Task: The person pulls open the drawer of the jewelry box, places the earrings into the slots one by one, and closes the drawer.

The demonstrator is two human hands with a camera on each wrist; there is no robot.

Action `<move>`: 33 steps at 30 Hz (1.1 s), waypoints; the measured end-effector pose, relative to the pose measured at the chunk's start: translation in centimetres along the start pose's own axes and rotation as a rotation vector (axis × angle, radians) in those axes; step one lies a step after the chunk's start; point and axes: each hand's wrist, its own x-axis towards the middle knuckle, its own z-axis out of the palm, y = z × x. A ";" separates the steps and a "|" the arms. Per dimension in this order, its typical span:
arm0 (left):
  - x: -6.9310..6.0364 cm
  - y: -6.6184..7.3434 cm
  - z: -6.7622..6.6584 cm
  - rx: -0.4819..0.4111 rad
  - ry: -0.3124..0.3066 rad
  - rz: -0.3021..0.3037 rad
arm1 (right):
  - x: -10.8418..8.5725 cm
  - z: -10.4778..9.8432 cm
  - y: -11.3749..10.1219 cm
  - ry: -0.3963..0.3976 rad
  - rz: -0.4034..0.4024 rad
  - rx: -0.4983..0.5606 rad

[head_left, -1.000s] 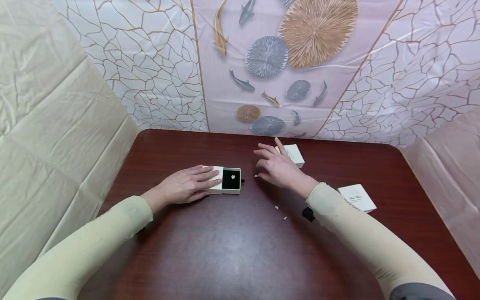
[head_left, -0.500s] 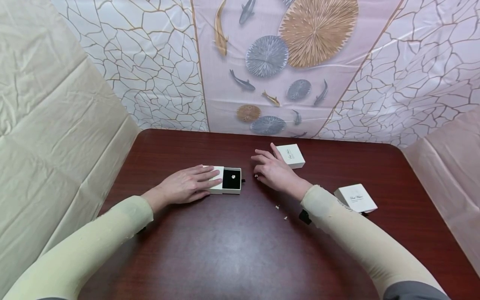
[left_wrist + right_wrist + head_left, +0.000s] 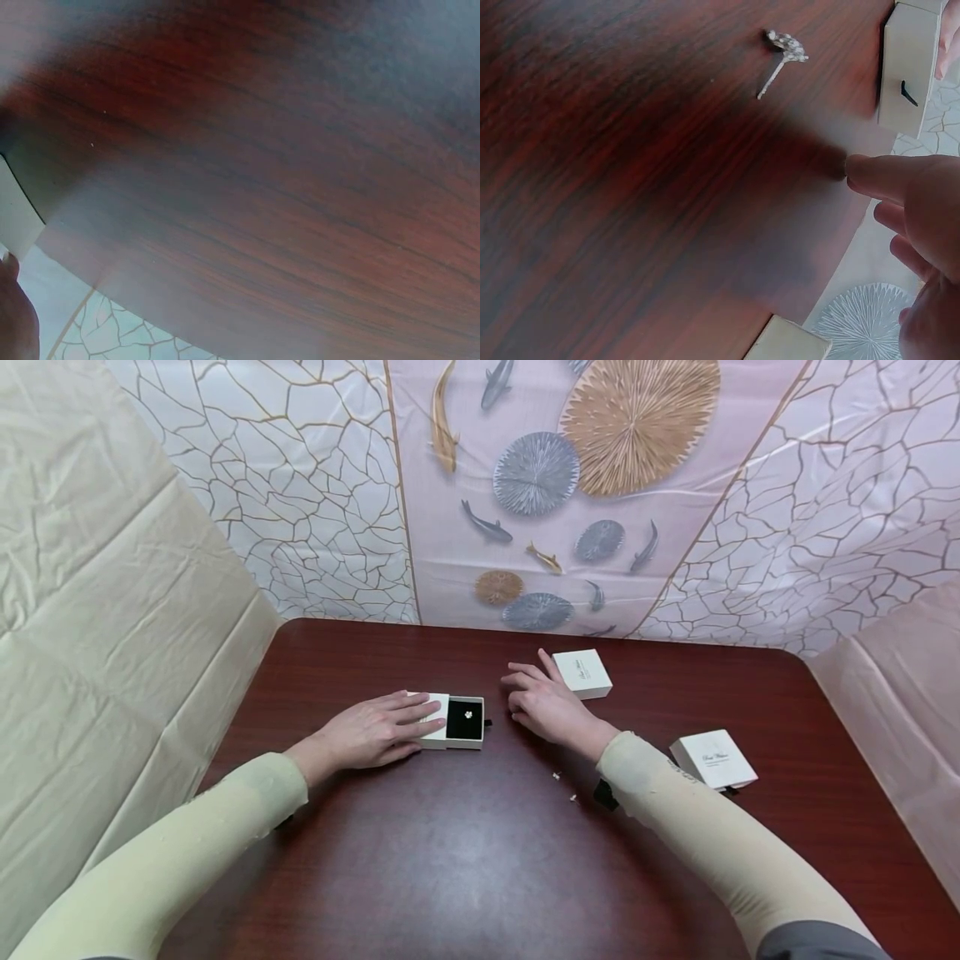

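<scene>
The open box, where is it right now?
In the head view, the open box is on the table, left of the right hand, with the left hand resting on its cover.

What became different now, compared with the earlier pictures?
The right hand has shifted slightly to the left, uncovering more of the far white box. The small ornament beside this hand has disappeared from the head view; I cannot tell if it is pinched or hidden. The left hand still rests on the partly open box, and two loose ornaments stay put.
</scene>
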 end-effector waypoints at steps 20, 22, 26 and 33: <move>0.0 0.1 -0.1 -0.009 -0.005 -0.006 | 0.7 -2.0 -1.4 0.001 -0.008 0.098; 0.0 0.1 -0.1 -0.010 -0.007 -0.009 | 0.9 -2.5 -1.8 -0.005 -0.015 0.113; 0.0 0.0 -0.1 -0.006 -0.007 -0.009 | 1.5 -3.2 -2.7 -0.011 -0.033 0.134; -0.1 0.0 -0.1 -0.003 -0.013 -0.014 | 2.3 -3.4 -3.8 -0.030 -0.051 0.144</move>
